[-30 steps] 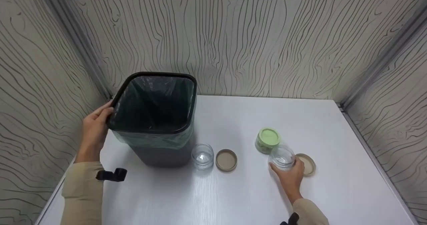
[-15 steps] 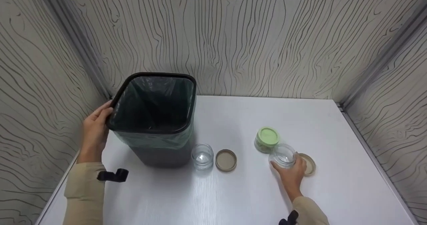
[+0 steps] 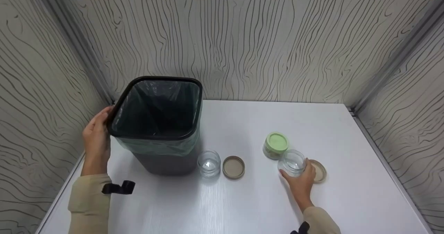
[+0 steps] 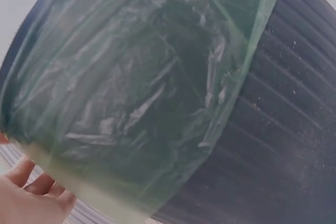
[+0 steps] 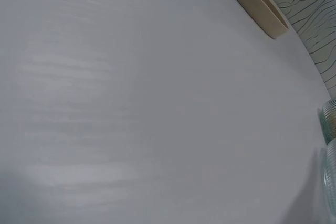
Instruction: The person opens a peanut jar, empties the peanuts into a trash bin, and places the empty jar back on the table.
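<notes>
At the left in the head view, my left hand point(image 3: 96, 140) holds the rim of a dark trash bin point(image 3: 166, 164) lined with a green bag. Its fingers meet the liner point(image 4: 131, 87) at the rim's edge in the left wrist view. My right hand point(image 3: 301, 183) grips an open glass jar point(image 3: 292, 162) between thumb and fingers, low over the table. Just behind it stands a jar with a green lid point(image 3: 277, 142); whether the two touch, I cannot tell. A beige lid point(image 3: 319, 171) lies partly behind my right fingers. The right wrist view does not show the hand.
Beside the bin stands another open glass jar point(image 3: 209, 164), with a beige lid point(image 3: 233, 167) flat to its right. All of it is on a white table point(image 3: 249, 206). Patterned panels point(image 3: 222, 43) enclose the back and both sides.
My left thumb has shifted outward on the bin's rim, so less of it shows over the edge. The right hand and its jar have hardly moved; the whole head view has shifted slightly.
</notes>
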